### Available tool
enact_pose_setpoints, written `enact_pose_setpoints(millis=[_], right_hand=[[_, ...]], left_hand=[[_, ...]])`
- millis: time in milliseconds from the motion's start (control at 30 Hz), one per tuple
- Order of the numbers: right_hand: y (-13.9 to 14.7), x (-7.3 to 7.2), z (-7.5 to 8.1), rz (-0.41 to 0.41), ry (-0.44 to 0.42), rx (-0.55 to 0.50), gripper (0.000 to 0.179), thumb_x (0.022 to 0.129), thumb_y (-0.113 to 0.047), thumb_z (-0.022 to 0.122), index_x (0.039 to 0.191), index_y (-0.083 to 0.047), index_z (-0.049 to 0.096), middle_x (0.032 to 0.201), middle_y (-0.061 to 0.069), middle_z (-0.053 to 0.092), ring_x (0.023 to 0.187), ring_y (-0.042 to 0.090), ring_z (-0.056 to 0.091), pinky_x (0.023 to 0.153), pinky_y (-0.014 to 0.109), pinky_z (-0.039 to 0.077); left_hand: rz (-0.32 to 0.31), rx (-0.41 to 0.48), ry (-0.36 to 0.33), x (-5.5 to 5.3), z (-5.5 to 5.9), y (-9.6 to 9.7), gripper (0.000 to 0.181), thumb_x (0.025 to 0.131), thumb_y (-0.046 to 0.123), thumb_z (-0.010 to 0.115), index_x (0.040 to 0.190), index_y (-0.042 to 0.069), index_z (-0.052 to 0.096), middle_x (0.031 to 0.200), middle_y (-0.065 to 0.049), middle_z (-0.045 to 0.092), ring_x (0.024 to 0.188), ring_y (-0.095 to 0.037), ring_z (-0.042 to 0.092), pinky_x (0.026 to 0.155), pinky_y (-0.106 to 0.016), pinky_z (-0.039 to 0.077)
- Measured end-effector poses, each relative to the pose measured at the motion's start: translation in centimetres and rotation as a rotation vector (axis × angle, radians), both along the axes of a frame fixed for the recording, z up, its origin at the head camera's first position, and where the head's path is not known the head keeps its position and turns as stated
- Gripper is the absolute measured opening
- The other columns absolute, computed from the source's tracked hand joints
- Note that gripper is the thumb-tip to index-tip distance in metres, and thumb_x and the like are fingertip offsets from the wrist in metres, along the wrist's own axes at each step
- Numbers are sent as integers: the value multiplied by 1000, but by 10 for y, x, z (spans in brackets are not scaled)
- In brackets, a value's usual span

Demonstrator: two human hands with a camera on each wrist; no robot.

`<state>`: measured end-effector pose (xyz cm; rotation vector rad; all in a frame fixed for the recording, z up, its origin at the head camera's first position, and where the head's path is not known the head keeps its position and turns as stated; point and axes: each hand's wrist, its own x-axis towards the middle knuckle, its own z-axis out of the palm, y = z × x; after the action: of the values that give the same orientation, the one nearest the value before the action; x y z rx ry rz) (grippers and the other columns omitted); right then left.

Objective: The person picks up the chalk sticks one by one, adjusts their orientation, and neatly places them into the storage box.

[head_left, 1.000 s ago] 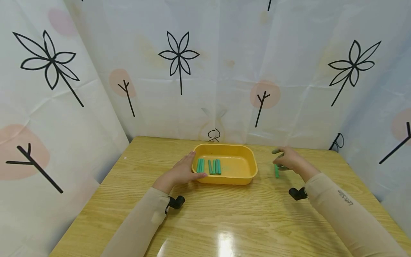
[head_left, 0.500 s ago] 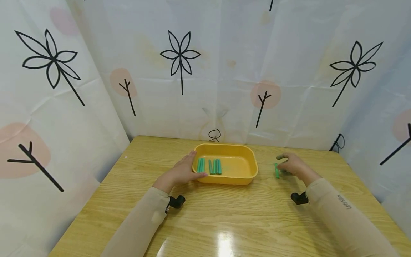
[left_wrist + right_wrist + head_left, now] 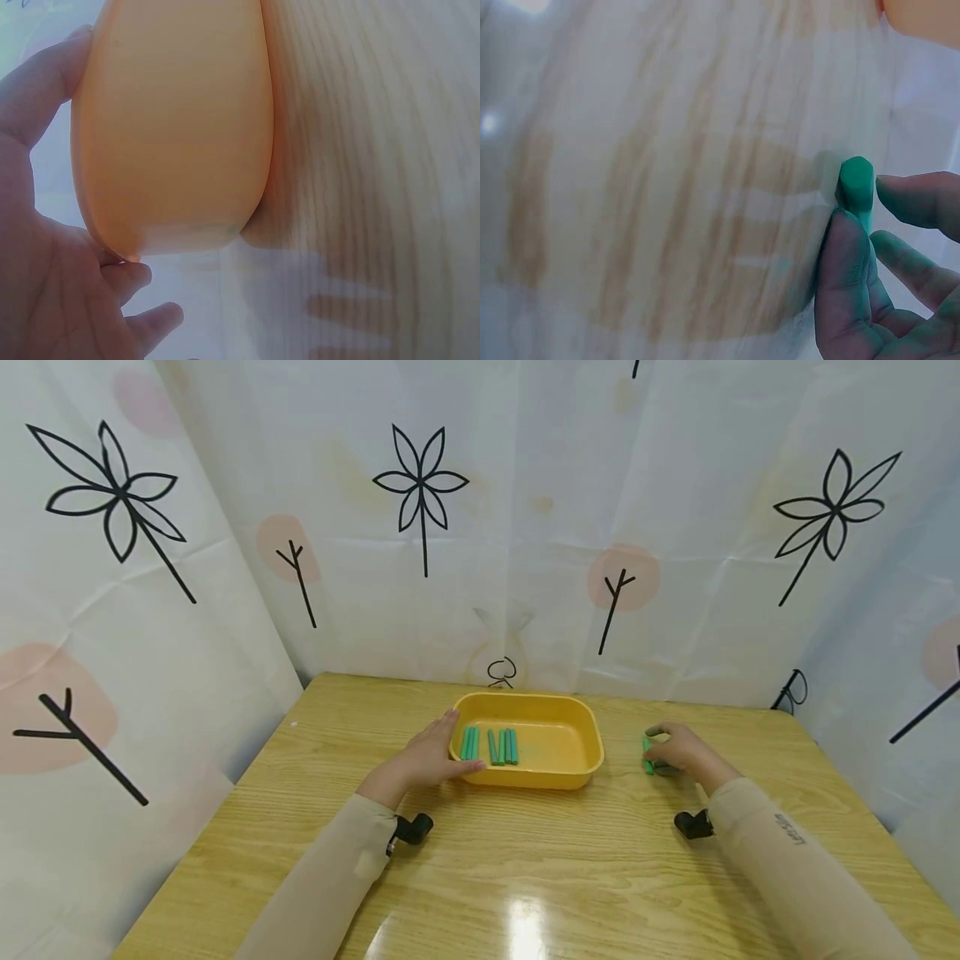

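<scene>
A yellow plastic tray (image 3: 555, 781) stands on the table, and my left hand (image 3: 427, 757) holds its left end. The thumb lies along the front rim and the fingers reach over the left rim. Several green sticks (image 3: 502, 747), some bluish, lie side by side in the tray's left half. To the right of the tray, my right hand (image 3: 677, 750) has thumb and fingers around one green stick (image 3: 857, 184) on the table. In the right wrist view the thumb touches it and the index fingertip is at its other side. Green stains cover those fingers.
A wooden table (image 3: 450, 877) fills the lower part of the head view. A printed white curtain (image 3: 337, 527) surrounds its back and sides. Each wrist carries a black camera mount (image 3: 414, 829). A small white speck (image 3: 293, 723) lies on the table at the left.
My right hand has come down around the lone green stick, its thumb and fingers closing in on it. My left hand and the tray have stayed in place.
</scene>
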<state>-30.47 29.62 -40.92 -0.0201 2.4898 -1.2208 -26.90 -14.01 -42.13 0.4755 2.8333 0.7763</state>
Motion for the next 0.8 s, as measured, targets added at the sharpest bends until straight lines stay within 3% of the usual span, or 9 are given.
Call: enact_pose_setpoints(millis=[300, 500, 800], right_hand=[[-6, 0, -1, 26, 43, 147, 63, 93, -5, 62, 144, 17, 33, 125, 34, 45, 76, 20, 55, 69, 33, 50], [-8, 1, -2, 19, 40, 180, 62, 91, -4, 63, 143, 16, 35, 112, 26, 51, 75, 21, 55, 67, 33, 50], [-13, 3, 4, 26, 22, 131, 65, 91, -3, 64, 145, 15, 33, 101, 21, 58, 71, 19, 58, 66, 34, 52]], left_hand=[[-2, 20, -2, -1, 0, 0, 114, 87, 68, 64, 162, 7, 4, 168, -13, 5, 152, -37, 9, 120, -56, 15], [-2, 9, -5, 0, 0, 0, 114, 86, 70, 63, 162, 8, 3, 168, -12, 4, 153, -35, 8, 121, -53, 14], [-3, -2, -6, 0, 2, 1, 116, 85, 72, 61, 162, 8, 2, 168, -12, 3, 153, -35, 8, 121, -52, 14]])
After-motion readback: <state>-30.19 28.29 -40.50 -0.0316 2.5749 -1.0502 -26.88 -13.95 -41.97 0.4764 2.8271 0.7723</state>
